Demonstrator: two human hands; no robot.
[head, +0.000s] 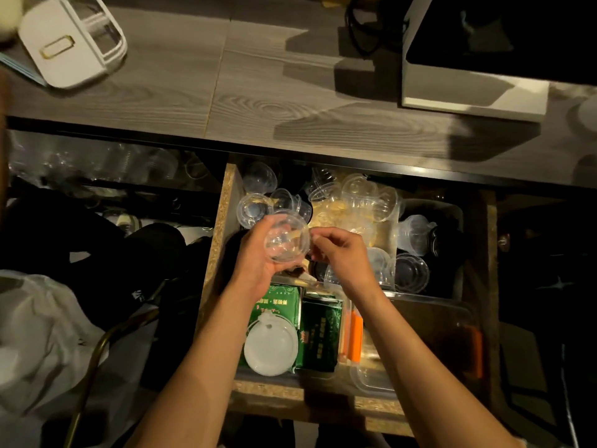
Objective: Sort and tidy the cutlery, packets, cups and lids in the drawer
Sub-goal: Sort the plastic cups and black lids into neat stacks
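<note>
Open chipboard-sided drawer (pixel 226 202) under a grey wood-grain counter (pixel 258 92). The left hand (pixel 255 263) is raised over the drawer's left half, fingers curled round the wall of a small clear plastic cup (pixel 287 240), mouth turned towards the camera. The right hand (pixel 339 253) sits just beside it, thumb and forefinger pinched together at the cup's right rim; whether they hold a thin lid edge, the rim itself, or nothing cannot be determined.

Contents noted: a loose heap of clear plastic cups (pixel 271 202) at the back left, mostly on their sides; a clear tub of yellowish sachets (pixel 349 215) behind the hands; a dark bin (pixel 452 221) of lidded tubs at the right. Nearer the front lie green printed packets (pixel 319 331), a round white translucent lid (pixel 270 347) resting on one of them, and orange-handled cutlery (pixel 355 331) just beside the packets.

Assessment: the held cup appears very light, thin-walled and glossy, so it is likely to flex or crack under a hard squeeze and to slip from a loose one. A light wrap round the side wall, as the left hand has it, looks the sounder hold; the rim is probably the stiffest part for a pinch. Sorting looks incomplete
</note>
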